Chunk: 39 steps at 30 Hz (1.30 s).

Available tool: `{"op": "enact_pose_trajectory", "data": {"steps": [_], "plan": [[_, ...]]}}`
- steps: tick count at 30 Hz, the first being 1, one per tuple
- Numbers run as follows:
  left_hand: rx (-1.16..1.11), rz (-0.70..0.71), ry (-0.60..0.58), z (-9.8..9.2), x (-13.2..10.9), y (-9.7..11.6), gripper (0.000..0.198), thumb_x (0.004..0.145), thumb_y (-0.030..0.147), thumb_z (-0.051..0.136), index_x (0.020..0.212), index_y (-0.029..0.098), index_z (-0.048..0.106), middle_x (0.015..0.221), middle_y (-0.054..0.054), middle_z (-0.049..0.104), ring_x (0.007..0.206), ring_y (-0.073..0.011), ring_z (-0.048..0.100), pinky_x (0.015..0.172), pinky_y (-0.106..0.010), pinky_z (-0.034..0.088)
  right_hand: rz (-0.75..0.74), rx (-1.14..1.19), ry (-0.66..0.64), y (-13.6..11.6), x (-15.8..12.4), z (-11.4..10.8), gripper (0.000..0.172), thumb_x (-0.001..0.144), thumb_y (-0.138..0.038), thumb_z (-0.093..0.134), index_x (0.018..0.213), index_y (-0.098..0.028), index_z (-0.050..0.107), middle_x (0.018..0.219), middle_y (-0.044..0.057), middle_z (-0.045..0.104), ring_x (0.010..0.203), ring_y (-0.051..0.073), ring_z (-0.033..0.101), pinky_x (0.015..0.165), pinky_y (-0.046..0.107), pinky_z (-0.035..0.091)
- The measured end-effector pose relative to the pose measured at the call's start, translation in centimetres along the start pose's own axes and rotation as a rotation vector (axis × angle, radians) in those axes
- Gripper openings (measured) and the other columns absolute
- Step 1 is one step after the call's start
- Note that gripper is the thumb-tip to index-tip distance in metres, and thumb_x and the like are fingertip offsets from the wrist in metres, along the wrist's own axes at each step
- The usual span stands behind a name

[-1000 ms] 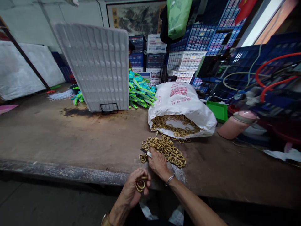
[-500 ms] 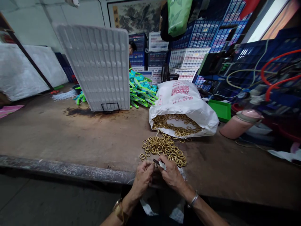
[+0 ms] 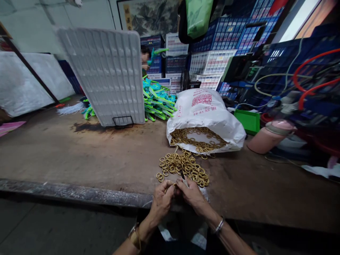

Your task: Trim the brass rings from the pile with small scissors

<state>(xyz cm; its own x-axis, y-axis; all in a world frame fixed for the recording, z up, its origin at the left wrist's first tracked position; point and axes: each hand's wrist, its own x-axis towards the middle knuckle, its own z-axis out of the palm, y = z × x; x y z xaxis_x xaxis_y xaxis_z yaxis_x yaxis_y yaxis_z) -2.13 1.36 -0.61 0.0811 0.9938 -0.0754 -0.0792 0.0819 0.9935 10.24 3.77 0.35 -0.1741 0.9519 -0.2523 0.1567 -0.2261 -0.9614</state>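
My left hand (image 3: pixel 161 199) is closed, its thumb and fingertips pinching a gold-coloured ring (image 3: pixel 174 185) at the table's front edge. Close beside it, my right hand (image 3: pixel 194 196) is closed around a small knife (image 3: pixel 182 174), whose dark narrow blade points up and away. Something whitish wraps its handle, mostly covered by my fingers. The right fingertips meet the ring too. Just beyond both hands lies a loose heap of gold rings (image 3: pixel 183 163). Behind the heap, a white woven sack (image 3: pixel 204 115) lies on its side, its mouth facing me with more rings inside.
A ribbed pale panel (image 3: pixel 106 74) stands upright on the brown table (image 3: pixel 66 156). Teal and green hangers (image 3: pixel 158 101) are piled behind it, near another person. To the right are a green tray (image 3: pixel 247 121) and a pink bottle (image 3: pixel 271 136). Stacked crates (image 3: pixel 212 63) fill the back.
The knife's blade has swung from pointing left, at the left fingertips, to pointing up and away. My right fingertips have come in against the left ones. A hanger now shows raised beside the other person.
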Motion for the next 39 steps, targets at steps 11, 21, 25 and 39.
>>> {"op": "enact_pose_trajectory", "data": {"steps": [11,21,25,39], "plan": [[-0.219,-0.262,-0.064,-0.1,0.0,0.4,0.035,0.07,0.051,0.054,0.067,0.017,0.044,0.05,0.008,0.042,0.034,-0.0013,0.027,0.033,-0.015,0.017,-0.082,-0.041,-0.008,0.3,0.4,-0.2,0.018,0.071,-0.034,0.045,0.064,-0.017,0.049,0.053,-0.004,0.048,0.051,0.009,0.042,0.05,0.021,0.035],[-0.354,-0.232,-0.028,-0.3,-0.3,0.5,0.036,0.069,0.052,0.055,0.069,0.018,0.042,0.051,0.008,0.043,0.033,-0.0006,0.027,0.033,-0.014,0.017,-0.208,-0.37,0.063,0.7,0.0,-0.4,0.025,0.077,-0.035,0.038,0.061,-0.018,0.047,0.055,-0.002,0.048,0.053,0.011,0.043,0.051,0.022,0.034],[-0.339,-0.236,-0.034,-0.4,-0.4,1.0,0.034,0.069,0.049,0.056,0.071,0.018,0.041,0.052,0.008,0.044,0.034,-0.0007,0.028,0.033,-0.014,0.017,-0.364,-0.63,-0.005,0.9,-0.7,-0.5,0.012,0.069,-0.014,0.036,0.065,-0.019,0.046,0.06,-0.002,0.049,0.055,0.012,0.042,0.053,0.022,0.031],[-0.293,-0.175,-0.072,-0.2,-1.2,1.2,0.036,0.07,0.049,0.056,0.066,0.017,0.04,0.049,0.007,0.042,0.035,-0.0008,0.028,0.036,-0.015,0.018,-0.361,-0.975,-0.046,2.6,0.4,-1.6,0.022,0.064,-0.008,0.038,0.079,-0.02,0.05,0.062,-0.001,0.055,0.058,0.012,0.049,0.052,0.022,0.026]]}}
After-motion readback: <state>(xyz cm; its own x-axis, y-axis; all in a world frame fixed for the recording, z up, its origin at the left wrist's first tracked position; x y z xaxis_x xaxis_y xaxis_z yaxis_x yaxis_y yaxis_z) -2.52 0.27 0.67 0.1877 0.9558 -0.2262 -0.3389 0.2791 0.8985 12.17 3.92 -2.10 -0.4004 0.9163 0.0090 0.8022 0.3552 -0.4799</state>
